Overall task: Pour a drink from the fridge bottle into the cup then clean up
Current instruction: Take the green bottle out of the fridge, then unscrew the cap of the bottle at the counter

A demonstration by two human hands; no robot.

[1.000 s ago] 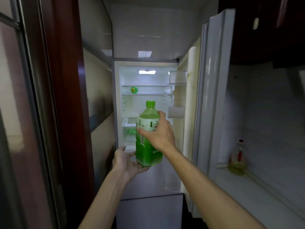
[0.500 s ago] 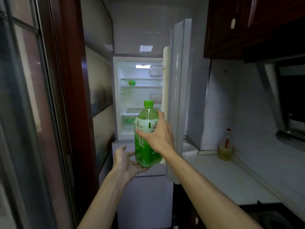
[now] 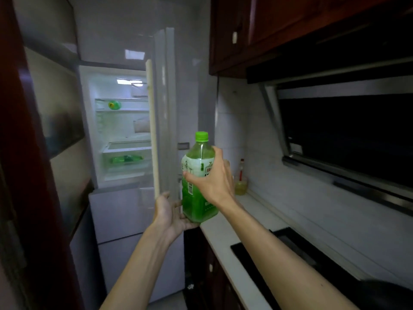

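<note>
A large green drink bottle (image 3: 194,198) with a green cap and white label stands upright in the air, over the left end of the counter. My right hand (image 3: 212,182) wraps around its middle from the right. My left hand (image 3: 172,214) cups its base from below, palm up. The fridge (image 3: 116,209) stands behind and to the left, its upper door (image 3: 165,108) swung open and seen edge-on. No cup is in view.
Inside the lit fridge, another green bottle (image 3: 114,105) lies on the top shelf and green items sit in a drawer (image 3: 125,159). A white counter (image 3: 225,238) runs along the right with a black hob (image 3: 279,260), an oil bottle (image 3: 241,182) at the back, and a range hood (image 3: 346,130) above.
The view has swung right and back from the fridge. The bottle, still held in both hands, has moved right, from in front of the open fridge to above the counter's left end.
</note>
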